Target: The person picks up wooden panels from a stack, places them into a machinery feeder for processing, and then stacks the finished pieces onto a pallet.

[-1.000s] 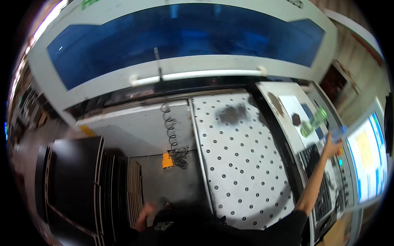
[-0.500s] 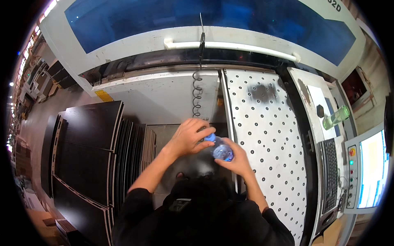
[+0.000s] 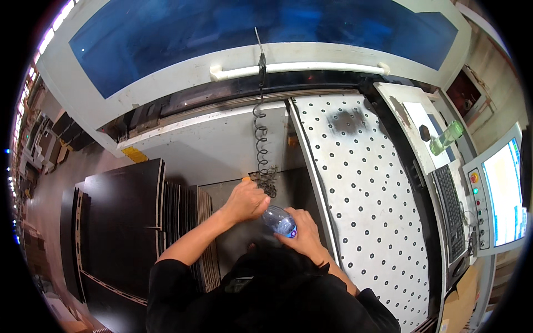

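Above stacked dark boards (image 3: 119, 222), both hands' fingers (image 3: 252, 200) wrap bottle (image 3: 279, 221).

Green bottle (image 3: 446, 137), keyboard (image 3: 451, 205), dark boards (image 3: 119, 222)

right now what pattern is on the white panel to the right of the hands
White with a regular grid of small black dots, plus a dark smudge near its far end; the head view shows the panel clearly.

A white perforated table (image 3: 366, 183) runs beside a side desk (image 3: 411, 111) bearing a green bottle (image 3: 445, 137) and keyboard (image 3: 451, 200), while stacked dark boards (image 3: 122, 222) lie on the floor (image 3: 50, 188) at left.
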Demonstrator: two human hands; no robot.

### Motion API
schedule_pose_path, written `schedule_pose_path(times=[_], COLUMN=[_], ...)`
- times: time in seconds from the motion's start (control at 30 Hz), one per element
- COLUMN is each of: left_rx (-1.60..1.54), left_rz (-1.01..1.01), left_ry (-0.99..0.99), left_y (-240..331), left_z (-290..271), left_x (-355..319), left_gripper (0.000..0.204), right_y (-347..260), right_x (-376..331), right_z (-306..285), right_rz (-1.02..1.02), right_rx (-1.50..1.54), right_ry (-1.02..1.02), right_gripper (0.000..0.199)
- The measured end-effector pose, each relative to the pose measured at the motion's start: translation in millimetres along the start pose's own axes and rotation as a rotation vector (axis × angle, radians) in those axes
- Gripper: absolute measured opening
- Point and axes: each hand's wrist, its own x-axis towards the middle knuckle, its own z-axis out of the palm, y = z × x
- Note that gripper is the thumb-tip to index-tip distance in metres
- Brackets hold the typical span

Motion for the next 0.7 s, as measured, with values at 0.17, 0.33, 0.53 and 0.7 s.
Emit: schedule_pose_path(times=[0.17,0.33,0.53,0.7], left_rx=[-0.134,-0.665,-0.690,-0.627], left_rz=[-0.549,-0.320,-0.438,-0.649], left_ry=[-0.483,-0.110,-0.251,-0.217], left_y=[14,8,-6,-12], left_z=[-17,-38,-59,-53], left_x=[-1,-11,-12,-13], left_gripper=[0.044,0.032,0.031,0.029], right_y=[-1,-10,-22,-28], right_x=[3,4,7,12], right_z=[8,1,5,18], right_rz=[0.050,0.097,0.098,0.127], right_rx=[-0.279,-0.124,-0.066,-0.193], right_ry=[0.029,0.076,0.055,0.107], right_gripper=[0.073,0.076,0.077,0.076])
